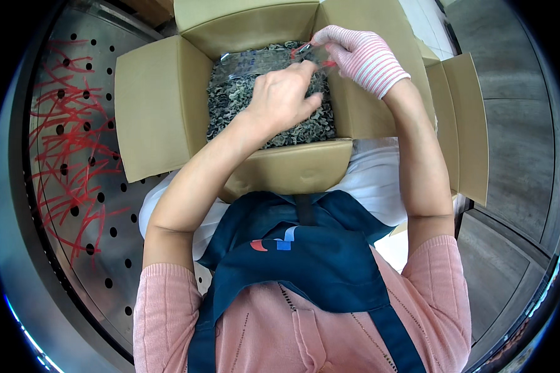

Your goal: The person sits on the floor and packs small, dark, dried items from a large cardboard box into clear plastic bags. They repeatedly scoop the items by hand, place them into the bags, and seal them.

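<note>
A clear plastic bag [254, 64] with a red tie [294, 53] at its gathered end stretches across the far part of an open cardboard box [286, 172]. Dark grey-green, curled dried flakes [230, 102] fill the box or lie inside the bag; I cannot tell which. My left hand [283, 93], bare and slightly blurred, has its fingers curled on the plastic, its thumb standing apart. In a pink-and-white striped glove [376, 65], my right hand [358, 55] pinches the bag's end by the red tie, at the box's far right corner.
Many loose red ties [74, 137] lie scattered over a perforated metal surface [121, 248] on the left. The box's flaps [146, 109] spread outward. Another cardboard box [463, 118] stands at the right, beside grey floor tiles [519, 143]. The near flap reaches my lap.
</note>
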Tool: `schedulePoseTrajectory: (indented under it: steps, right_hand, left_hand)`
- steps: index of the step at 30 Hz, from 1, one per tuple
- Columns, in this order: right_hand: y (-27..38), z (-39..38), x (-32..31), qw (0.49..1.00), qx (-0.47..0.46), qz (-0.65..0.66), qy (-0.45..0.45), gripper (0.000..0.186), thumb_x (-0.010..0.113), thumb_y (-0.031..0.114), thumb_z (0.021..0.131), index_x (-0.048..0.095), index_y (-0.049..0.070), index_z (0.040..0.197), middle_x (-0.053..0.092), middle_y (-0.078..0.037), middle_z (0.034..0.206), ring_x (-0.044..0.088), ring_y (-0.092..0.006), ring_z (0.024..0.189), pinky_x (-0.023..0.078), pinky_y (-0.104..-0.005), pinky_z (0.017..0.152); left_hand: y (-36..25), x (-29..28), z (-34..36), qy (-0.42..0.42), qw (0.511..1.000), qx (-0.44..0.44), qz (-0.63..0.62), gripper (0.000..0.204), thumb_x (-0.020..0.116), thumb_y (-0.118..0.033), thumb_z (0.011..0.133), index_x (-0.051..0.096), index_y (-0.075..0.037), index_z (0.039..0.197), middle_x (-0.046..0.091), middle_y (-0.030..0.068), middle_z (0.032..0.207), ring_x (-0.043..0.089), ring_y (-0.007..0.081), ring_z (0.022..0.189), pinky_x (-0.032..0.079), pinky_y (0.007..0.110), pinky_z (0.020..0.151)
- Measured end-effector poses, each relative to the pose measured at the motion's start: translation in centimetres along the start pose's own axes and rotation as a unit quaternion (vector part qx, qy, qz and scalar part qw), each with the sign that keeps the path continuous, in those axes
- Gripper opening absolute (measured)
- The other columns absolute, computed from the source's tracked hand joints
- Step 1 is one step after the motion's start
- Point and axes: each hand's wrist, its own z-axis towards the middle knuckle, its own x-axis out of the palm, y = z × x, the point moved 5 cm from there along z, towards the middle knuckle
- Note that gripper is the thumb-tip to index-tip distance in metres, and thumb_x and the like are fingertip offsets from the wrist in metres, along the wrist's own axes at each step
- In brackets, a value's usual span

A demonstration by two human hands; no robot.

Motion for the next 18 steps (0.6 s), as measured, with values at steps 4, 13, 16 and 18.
schedulePoseTrajectory:
  steps: [4,13,16,18]
  right_hand:
    - [-0.8,-0.4,-0.9,0.992,-0.004,-0.123,0.024,0.02,0.056,0.023,0.093,0.072,0.02,0.104,0.07,-0.013,0.089,0.067,-0.0331,0.085,0.054,-0.0417,0.079]
    - [0.7,-1.2,0.1,0.965,0.113,-0.176,0.156,0.037,0.058,0.044,0.091,0.076,0.013,0.098,0.07,-0.016,0.103,0.066,-0.0341,0.098,0.051,-0.042,0.089]
    - [-0.3,-0.7,0.4,0.954,0.135,-0.19,0.189,0.033,0.06,0.039,0.086,0.076,0.013,0.097,0.072,-0.013,0.09,0.068,-0.0316,0.088,0.054,-0.0406,0.085]
    - [-1.0,-0.4,0.9,0.964,0.129,-0.156,0.173,0.031,0.062,0.036,0.083,0.076,0.013,0.098,0.073,-0.012,0.089,0.069,-0.03,0.085,0.054,-0.0391,0.083]
  left_hand:
    - [1.1,0.3,0.1,0.008,0.997,0.02,0.077,0.016,0.062,-0.019,0.09,0.067,-0.008,0.1,0.067,0.0145,0.111,0.068,0.0352,0.089,0.054,0.045,0.077]
    - [-1.3,0.3,-0.4,-0.024,0.976,0.127,0.176,0.023,0.059,-0.004,0.077,0.065,-0.004,0.099,0.066,0.0139,0.116,0.066,0.0318,0.096,0.054,0.043,0.081]
    - [-2.0,0.1,-0.6,-0.01,0.974,0.14,0.178,0.023,0.058,-0.004,0.078,0.064,-0.003,0.1,0.066,0.0152,0.116,0.066,0.0323,0.1,0.053,0.042,0.085]
    - [-2.1,-0.3,-0.7,-0.024,0.974,0.152,0.167,0.022,0.058,-0.004,0.079,0.063,-0.002,0.1,0.066,0.0162,0.116,0.065,0.0335,0.102,0.053,0.041,0.088]
